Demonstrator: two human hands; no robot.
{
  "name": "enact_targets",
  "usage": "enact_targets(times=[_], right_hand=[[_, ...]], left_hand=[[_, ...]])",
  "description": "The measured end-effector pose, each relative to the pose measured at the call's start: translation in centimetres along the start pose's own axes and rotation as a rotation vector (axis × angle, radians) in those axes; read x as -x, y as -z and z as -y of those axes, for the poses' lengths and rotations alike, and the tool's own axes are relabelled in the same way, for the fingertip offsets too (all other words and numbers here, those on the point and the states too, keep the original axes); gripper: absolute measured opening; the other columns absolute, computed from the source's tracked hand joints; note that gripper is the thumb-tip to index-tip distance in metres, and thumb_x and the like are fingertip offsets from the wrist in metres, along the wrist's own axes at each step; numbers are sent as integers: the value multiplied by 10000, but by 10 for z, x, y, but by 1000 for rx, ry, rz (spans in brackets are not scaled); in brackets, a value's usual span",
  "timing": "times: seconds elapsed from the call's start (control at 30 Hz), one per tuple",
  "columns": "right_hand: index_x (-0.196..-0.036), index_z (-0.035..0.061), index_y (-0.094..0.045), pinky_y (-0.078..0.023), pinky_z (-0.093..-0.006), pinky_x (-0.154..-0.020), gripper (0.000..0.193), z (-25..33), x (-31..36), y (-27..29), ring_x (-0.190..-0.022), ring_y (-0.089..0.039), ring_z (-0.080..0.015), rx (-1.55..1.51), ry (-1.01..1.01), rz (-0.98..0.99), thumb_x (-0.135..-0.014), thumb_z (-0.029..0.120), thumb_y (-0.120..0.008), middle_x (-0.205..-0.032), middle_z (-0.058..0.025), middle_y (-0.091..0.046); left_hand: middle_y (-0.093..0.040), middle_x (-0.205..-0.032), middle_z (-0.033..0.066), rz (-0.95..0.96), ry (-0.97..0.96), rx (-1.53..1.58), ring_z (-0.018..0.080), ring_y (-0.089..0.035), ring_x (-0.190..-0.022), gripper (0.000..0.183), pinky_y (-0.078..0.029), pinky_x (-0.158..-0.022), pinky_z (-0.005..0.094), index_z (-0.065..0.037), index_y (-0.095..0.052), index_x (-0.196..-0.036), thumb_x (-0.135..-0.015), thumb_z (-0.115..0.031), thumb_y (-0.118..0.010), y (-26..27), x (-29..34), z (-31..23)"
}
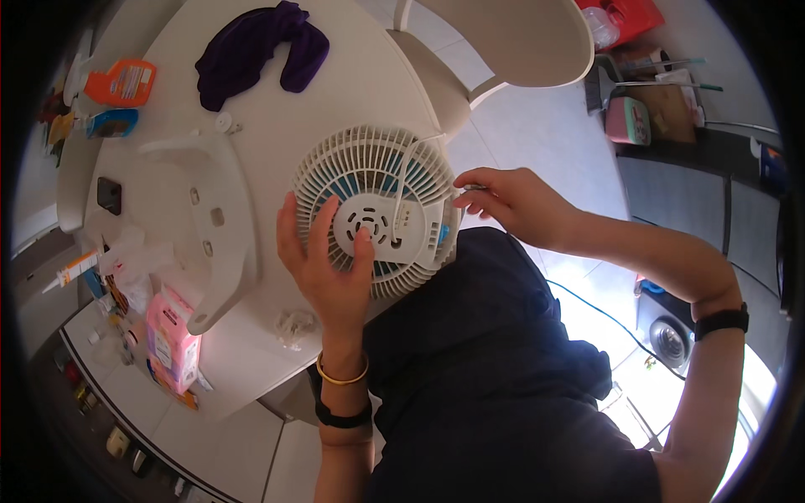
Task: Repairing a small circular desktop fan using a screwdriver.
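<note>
A white fan head (408,277) lies on the table's edge against my lap, its rear grille and motor cover facing up. Blue blades show between the ribs, and a white cord runs over the cover. My left hand (329,264) rests spread on the grille's left side, thumb on the motor cover. Just beyond the right rim, my right hand (518,201) is closed in a pinch. A small dark or metallic bit shows between its fingers; its kind is too small to tell. A curved white fan stand (231,218) lies left of the fan head.
On the white table (369,50) are a purple cloth (260,50), a white knob-like part (225,123), a dark phone (109,194), a pink pack (173,339) and crumpled clear plastic (295,327). Orange (122,82) and blue bottles stand far left. A chair (511,38) is beyond the table.
</note>
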State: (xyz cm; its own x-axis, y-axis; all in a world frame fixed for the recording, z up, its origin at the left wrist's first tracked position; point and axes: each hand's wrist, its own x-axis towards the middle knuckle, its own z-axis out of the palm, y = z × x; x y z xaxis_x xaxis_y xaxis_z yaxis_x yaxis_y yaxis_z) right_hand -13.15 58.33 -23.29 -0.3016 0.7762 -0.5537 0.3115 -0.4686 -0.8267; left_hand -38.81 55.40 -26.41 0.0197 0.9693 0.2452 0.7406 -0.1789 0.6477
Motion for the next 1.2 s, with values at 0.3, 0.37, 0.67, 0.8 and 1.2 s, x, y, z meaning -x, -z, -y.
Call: enact_targets(times=[0.3,0.37,0.67,0.8,1.2], right_hand=[[-1134,45,-634,-522,-322,-657,239,9,4,27,-763,-684,-242,751,278,-163,-921,152,-610,-847,-149,-677],[-1109,23,-639,-538,-310,-688,226,5,8,25,-791,-696,-234,487,272,-202,-913,135,-627,-851,-139,-689],[-1080,51,-617,-539,-333,-660,181,-37,21,2,-718,-666,-271,395,444,-268,-917,130,-611,-870,-128,-674],[-1078,54,-617,-539,-338,-681,175,-47,13,-2,-746,-656,-280,390,501,-300,-917,122,-610,-904,-124,-675],[-1082,72,-607,-541,-371,-709,186,-48,5,-8,-826,-657,-296,459,487,-295,-900,108,-621,-919,-103,-677]], left_hand=[[-363,-1447,181,6,30,44,369,-339,-1337,454,-303,-1086,458,-80,-624,-1201,-760,-133,-719,0,1,1],[-358,-1449,180,13,38,49,366,-342,-1335,453,-306,-1084,456,-77,-623,-1201,-761,-131,-718,1,0,1],[-374,-1440,175,8,16,14,346,-385,-1323,422,-345,-1070,450,-73,-605,-1221,-807,-99,-680,1,-2,-2],[-372,-1440,179,16,10,5,347,-388,-1322,421,-345,-1070,448,-74,-602,-1226,-813,-99,-678,1,-2,-1],[-341,-1458,176,46,44,36,353,-357,-1336,436,-349,-1070,435,-59,-608,-1210,-785,-99,-699,2,-3,-1]])
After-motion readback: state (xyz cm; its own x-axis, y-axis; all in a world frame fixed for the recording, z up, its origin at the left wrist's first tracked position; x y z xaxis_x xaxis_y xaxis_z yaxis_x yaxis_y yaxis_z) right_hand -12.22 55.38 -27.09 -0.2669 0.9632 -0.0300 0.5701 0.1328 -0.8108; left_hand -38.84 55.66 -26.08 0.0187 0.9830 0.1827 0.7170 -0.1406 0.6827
